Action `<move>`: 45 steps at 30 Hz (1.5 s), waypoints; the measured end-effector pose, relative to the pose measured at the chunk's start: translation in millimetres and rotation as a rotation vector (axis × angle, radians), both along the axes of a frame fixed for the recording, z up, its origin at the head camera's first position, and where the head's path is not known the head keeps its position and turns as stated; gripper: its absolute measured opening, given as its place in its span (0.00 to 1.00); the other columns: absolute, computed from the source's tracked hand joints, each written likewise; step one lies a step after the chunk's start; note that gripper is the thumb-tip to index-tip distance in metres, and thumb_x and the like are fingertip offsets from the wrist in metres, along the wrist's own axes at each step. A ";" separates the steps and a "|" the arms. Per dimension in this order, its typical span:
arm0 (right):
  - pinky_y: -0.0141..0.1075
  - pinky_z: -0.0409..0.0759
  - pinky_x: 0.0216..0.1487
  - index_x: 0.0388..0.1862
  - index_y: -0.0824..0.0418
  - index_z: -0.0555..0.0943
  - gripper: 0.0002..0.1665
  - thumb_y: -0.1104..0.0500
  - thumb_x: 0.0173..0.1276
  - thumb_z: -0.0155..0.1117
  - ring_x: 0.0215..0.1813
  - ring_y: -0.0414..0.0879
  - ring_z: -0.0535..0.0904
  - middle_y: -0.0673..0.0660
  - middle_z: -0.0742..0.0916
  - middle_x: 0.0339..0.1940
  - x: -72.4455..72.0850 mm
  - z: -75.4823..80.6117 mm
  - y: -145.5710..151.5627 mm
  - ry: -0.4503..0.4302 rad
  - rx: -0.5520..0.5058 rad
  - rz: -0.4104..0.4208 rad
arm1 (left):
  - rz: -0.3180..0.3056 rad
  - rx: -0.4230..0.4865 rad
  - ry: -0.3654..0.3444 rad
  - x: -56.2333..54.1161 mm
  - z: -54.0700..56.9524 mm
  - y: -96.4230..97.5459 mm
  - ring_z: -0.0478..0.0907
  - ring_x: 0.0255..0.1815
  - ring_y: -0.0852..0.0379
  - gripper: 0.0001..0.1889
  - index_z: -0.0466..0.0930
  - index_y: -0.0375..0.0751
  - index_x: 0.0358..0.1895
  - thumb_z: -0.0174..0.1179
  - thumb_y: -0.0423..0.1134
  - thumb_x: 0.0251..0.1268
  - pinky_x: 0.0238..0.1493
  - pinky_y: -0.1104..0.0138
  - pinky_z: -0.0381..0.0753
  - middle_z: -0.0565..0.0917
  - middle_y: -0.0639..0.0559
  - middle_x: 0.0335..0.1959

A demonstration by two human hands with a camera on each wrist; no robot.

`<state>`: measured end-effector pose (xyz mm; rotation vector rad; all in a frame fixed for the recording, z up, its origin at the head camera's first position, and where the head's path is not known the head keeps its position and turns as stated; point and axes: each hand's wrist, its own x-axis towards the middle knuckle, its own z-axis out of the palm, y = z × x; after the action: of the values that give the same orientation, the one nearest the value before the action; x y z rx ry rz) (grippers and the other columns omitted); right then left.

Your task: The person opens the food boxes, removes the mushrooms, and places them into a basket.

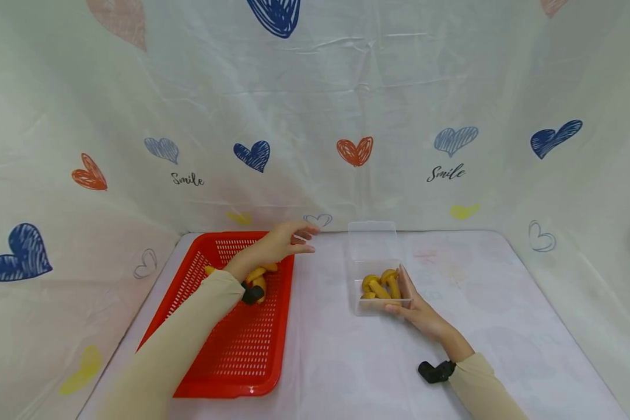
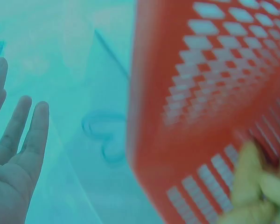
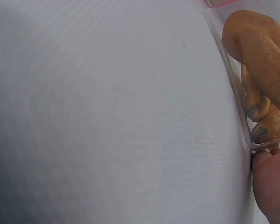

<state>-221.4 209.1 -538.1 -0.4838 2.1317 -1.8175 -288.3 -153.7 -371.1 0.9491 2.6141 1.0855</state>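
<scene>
A clear plastic box (image 1: 358,308) stands on the table with its hinged lid (image 1: 373,242) raised at the back. Several yellow-brown mushrooms (image 1: 376,288) lie inside it. My right hand (image 1: 420,312) grips the box's near right corner, thumb in front and fingers along the right side. In the right wrist view, the thumb (image 3: 273,179) presses close to the box edge. My left hand (image 1: 283,240) is held above the far right rim of a red basket (image 1: 241,344), fingers spread and holding nothing. More mushrooms (image 1: 259,286) lie in the basket, partly hidden by my left wrist.
A pale cloth covers the table (image 1: 451,280). Behind it hangs a white curtain (image 1: 304,105) printed with hearts. The basket stands left of the box, with a strip of table (image 1: 320,338) between them. Black cameras (image 1: 436,371) are strapped to both wrists.
</scene>
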 end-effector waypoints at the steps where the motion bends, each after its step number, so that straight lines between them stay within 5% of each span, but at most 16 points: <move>1: 0.58 0.32 0.74 0.80 0.45 0.24 0.62 0.60 0.73 0.63 0.80 0.59 0.26 0.58 0.31 0.81 0.0 0.2 0.1 0.000 -0.002 0.000 | -0.019 0.001 -0.009 -0.8 -1.0 8.0 0.77 0.60 0.47 0.25 0.75 0.38 0.65 0.67 0.35 0.66 0.59 0.59 0.78 0.79 0.45 0.61; 10: 0.59 0.33 0.75 0.80 0.42 0.25 0.61 0.58 0.74 0.63 0.80 0.59 0.27 0.57 0.32 0.81 -3.1 -2.6 0.0 -0.008 0.007 -0.004 | -0.155 -0.002 -0.090 -5.3 -21.4 66.4 0.78 0.58 0.49 0.23 0.76 0.37 0.63 0.66 0.34 0.66 0.57 0.65 0.79 0.80 0.45 0.59; 19: 0.60 0.32 0.74 0.80 0.45 0.24 0.62 0.59 0.74 0.64 0.80 0.59 0.27 0.59 0.32 0.81 -1.4 -1.3 -0.2 -0.005 -0.013 -0.002 | -0.240 -0.007 -0.128 -2.7 -39.4 99.4 0.80 0.54 0.51 0.20 0.78 0.36 0.59 0.67 0.30 0.63 0.56 0.66 0.79 0.81 0.45 0.56; 27: 0.62 0.35 0.74 0.80 0.43 0.24 0.62 0.59 0.74 0.63 0.79 0.60 0.26 0.57 0.31 0.81 -0.7 -1.2 0.7 -0.003 -0.016 0.009 | -0.315 -0.069 -0.130 0.4 -57.3 115.1 0.79 0.56 0.43 0.21 0.78 0.33 0.59 0.68 0.32 0.62 0.55 0.68 0.79 0.81 0.41 0.58; 38: 0.63 0.33 0.73 0.80 0.42 0.23 0.62 0.60 0.74 0.62 0.79 0.61 0.26 0.59 0.31 0.80 0.6 -2.1 0.0 0.004 -0.007 0.010 | -0.407 -0.179 -0.082 4.3 -66.1 125.8 0.81 0.53 0.51 0.22 0.79 0.33 0.58 0.70 0.32 0.59 0.56 0.69 0.78 0.82 0.44 0.56; 45: 0.61 0.34 0.74 0.80 0.40 0.24 0.63 0.60 0.73 0.63 0.80 0.59 0.26 0.57 0.32 0.81 0.9 -1.6 0.6 0.000 -0.029 0.006 | -0.408 -0.296 -0.003 2.2 -72.4 134.0 0.81 0.49 0.57 0.19 0.83 0.39 0.56 0.70 0.32 0.61 0.53 0.71 0.78 0.85 0.53 0.49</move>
<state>-220.5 209.7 -539.7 -0.4974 2.1041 -1.8475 -286.1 -19.7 -443.5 1.3192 2.3370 0.5822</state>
